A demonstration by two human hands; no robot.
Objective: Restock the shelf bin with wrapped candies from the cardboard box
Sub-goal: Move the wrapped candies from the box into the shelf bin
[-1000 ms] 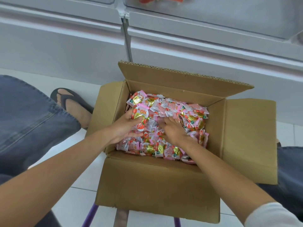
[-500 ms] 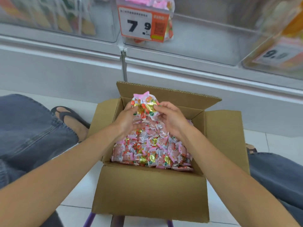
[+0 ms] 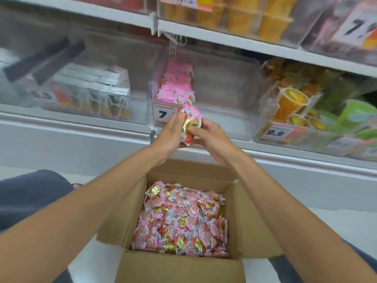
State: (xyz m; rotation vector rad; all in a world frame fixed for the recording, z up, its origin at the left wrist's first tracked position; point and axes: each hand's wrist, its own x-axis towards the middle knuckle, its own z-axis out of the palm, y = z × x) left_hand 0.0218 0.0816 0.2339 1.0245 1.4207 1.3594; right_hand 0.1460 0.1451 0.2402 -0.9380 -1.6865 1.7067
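Note:
An open cardboard box sits low in front of me, filled with several pink, red and gold wrapped candies. My left hand and my right hand together hold a bunch of these candies between their fingers, raised above the box. The bunch is just in front of a clear shelf bin on the lower shelf. That bin holds a small pile of pink wrapped candies at its left side, and an orange price tag on its front is partly hidden by my left hand.
Left of the bin stands a clear bin of boxed sweets. To the right is a bin of yellow and green jelly cups tagged 9.9. The upper shelf carries more bins. My denim-clad knee is at the left.
Both hands scooped a bunch of candies out of the box and lifted it up to the front of the shelf bin. My view tilted upward from the box to the shelves.

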